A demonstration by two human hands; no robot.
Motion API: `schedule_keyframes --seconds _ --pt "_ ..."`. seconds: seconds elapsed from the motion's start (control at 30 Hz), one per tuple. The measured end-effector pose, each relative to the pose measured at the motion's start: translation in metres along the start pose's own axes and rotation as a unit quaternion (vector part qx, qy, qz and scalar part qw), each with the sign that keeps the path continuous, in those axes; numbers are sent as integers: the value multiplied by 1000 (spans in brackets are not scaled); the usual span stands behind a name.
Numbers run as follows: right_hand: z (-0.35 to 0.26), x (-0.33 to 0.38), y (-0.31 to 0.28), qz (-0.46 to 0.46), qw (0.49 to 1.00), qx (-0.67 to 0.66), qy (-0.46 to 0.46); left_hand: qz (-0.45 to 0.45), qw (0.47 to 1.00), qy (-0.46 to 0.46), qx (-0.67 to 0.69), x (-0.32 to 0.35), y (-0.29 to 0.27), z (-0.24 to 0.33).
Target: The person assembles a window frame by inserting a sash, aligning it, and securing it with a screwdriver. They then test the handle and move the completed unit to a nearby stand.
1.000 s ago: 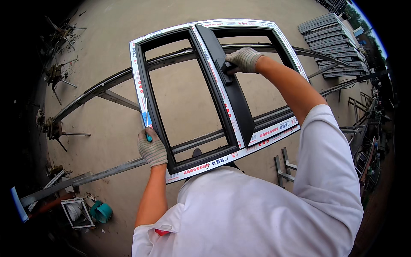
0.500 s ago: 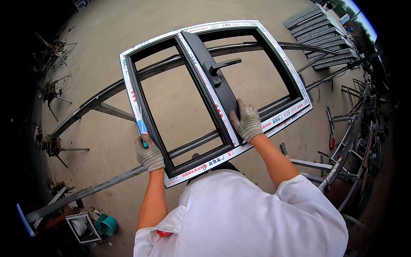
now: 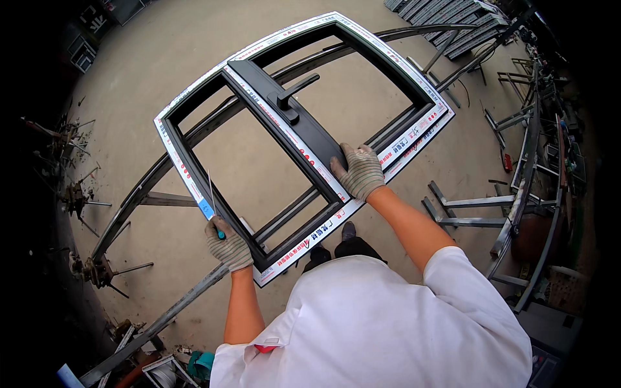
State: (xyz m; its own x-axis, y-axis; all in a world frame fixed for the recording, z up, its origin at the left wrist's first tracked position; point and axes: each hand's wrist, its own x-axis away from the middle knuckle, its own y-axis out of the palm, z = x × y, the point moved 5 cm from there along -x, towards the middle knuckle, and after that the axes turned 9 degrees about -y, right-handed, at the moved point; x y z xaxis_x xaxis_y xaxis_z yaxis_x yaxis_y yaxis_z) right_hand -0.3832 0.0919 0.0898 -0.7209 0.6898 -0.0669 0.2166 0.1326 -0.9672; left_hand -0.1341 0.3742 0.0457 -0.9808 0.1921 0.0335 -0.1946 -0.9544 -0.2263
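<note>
Window frame (image 3: 317,134), black handle (image 3: 300,88)
Left grip (image 3: 229,246) clamped on screwdriver (image 3: 221,235); right grip (image 3: 360,172) on frame, cannot tell whether closed.

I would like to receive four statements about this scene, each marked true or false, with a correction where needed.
1. The left hand in a striped glove holds a slender teal-handled tool. True.
2. A black, L-shaped lever handle is mounted on the wide, black, flat bar between two frame openings. True.
3. The right hand in a striped glove grips that handle. False: it touches the near end of that bar.
4. The person's short-sleeved shirt is black. False: it is white.
</note>
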Motion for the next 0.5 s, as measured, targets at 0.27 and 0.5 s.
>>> schedule_keyframes --seconds 0.27,0.5 --pt "3 31 10 212 972 -103 -12 -87 927 332 -154 62 25 62" --pt "-33 136 -23 249 895 -368 -31 -307 865 383 -108 151 68 99"
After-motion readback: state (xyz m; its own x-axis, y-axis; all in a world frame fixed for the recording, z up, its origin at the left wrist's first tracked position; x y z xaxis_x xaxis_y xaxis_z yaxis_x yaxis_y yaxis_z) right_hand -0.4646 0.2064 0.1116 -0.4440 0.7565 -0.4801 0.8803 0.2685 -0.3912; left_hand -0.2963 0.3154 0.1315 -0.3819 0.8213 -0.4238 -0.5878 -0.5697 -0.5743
